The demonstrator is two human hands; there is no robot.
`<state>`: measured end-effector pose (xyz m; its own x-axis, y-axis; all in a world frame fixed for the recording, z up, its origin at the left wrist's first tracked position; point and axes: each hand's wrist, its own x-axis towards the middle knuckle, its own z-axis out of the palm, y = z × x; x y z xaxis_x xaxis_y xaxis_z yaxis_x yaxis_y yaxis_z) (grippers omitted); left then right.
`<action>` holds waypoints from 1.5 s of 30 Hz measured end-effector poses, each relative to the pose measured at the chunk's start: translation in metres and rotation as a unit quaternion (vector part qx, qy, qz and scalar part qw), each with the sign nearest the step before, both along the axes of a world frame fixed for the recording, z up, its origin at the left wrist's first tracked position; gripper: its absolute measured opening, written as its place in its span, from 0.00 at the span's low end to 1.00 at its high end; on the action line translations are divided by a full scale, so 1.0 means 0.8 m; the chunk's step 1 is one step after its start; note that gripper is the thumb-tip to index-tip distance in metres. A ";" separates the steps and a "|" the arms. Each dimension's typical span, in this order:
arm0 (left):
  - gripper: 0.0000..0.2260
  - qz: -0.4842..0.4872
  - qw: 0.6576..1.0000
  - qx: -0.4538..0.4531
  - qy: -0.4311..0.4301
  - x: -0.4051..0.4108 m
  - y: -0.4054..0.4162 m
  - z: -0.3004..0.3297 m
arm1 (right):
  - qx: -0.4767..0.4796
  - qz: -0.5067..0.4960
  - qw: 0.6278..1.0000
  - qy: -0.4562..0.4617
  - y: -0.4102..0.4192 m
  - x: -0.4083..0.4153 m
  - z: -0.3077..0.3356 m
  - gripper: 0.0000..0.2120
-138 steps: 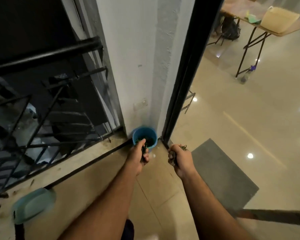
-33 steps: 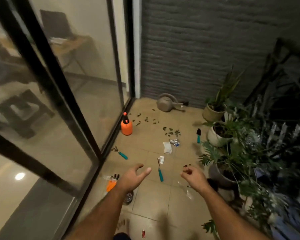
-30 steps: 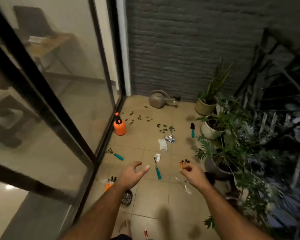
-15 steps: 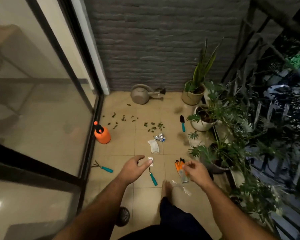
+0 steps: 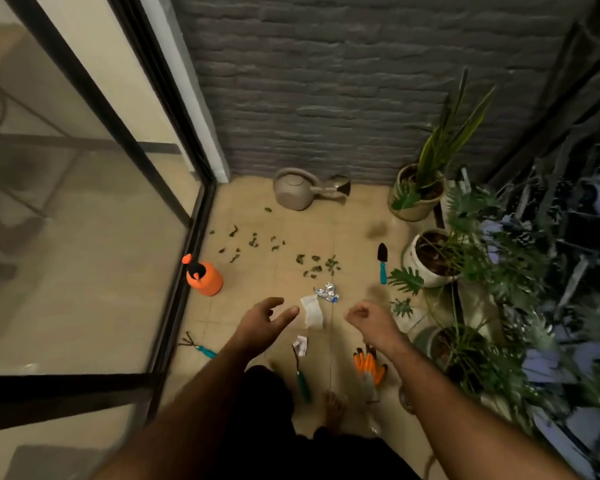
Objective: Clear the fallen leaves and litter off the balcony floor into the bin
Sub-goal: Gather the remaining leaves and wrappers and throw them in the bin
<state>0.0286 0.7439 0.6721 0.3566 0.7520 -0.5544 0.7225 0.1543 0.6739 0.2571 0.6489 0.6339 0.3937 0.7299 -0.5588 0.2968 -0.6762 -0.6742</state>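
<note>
Small dark green leaves (image 5: 253,241) lie scattered on the tan floor tiles (image 5: 354,216) in two loose clusters, the second (image 5: 317,265) nearer the plants. Nearer the person lie three pieces of litter: a white paper scrap (image 5: 311,310), a crumpled silver wrapper (image 5: 326,292) and a small torn packet (image 5: 301,341). The left hand (image 5: 262,323) hovers with fingers spread and empty; the right hand (image 5: 371,322) hangs loosely curled, holding nothing. Around them stand an orange spray bottle (image 5: 204,277), a grey watering can (image 5: 297,192) and three potted plants (image 5: 430,258). Three teal-handled tools lie about: a hand rake (image 5: 198,346), a weeder (image 5: 302,379), a trowel (image 5: 382,263), plus orange gloves (image 5: 370,367).
</note>
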 end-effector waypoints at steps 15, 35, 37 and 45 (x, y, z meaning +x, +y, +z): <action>0.31 -0.045 0.995 -0.087 0.000 0.070 0.261 -0.066 | -0.071 -0.075 0.994 0.044 0.222 0.039 -0.047 0.05; 0.21 0.020 0.992 -0.110 0.050 0.239 0.375 -0.362 | -0.156 -0.083 0.981 0.079 0.393 0.183 -0.385 0.08; 0.21 -0.008 0.994 -0.093 0.056 0.257 0.385 -0.468 | -0.154 -0.097 0.980 0.077 0.399 0.189 -0.482 0.07; 0.18 0.023 0.995 -0.025 0.093 0.267 0.401 -0.805 | -0.165 -0.154 0.972 -0.071 0.391 0.185 -0.805 0.09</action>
